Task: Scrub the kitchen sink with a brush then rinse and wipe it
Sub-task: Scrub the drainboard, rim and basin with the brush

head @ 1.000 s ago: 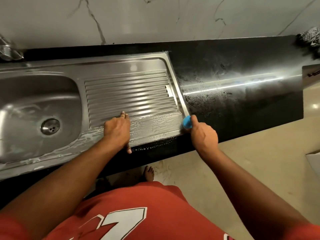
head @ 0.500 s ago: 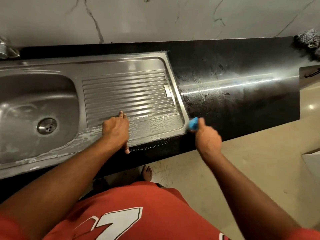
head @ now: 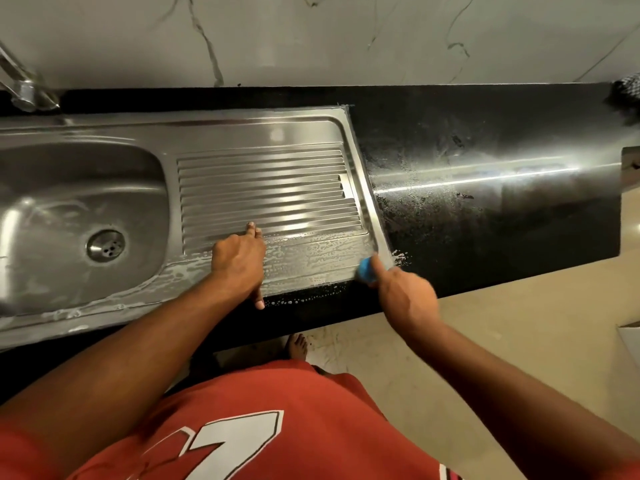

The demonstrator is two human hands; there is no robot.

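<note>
- The black tabletop is flecked with foam beside the steel. To my mind those splashes want catching in the rinse and wipe, or they will dry as marks.
- The sink is let into the tabletop, its basin at the left and the tap behind it. Scrubbing looks well along, with rinsing and wiping not yet begun.
- The drainboard carries suds only on its flat near strip, while the ridges look bare. I would run short strokes along the grooves, not across, so the bristles reach the channels.
- The red shirt bears a large white figure edged in dark. It is cut off by the frame and could be a 1 or a 7. I can read no other writing or maker's mark, on the sink or elsewhere.
- The left hand holds nothing. Its fingertips rest on the nearest ridge and its thumb hangs over the front edge, a sound brace to lean on.
- The right hand grips the brush and hides most of it.
- The brush, blue, sits at the sink's near right corner, where the rim meets the tabletop. That seam likely traps grime, so firm pressure, working back leftward toward the basin, should push the foam to the drain.
</note>
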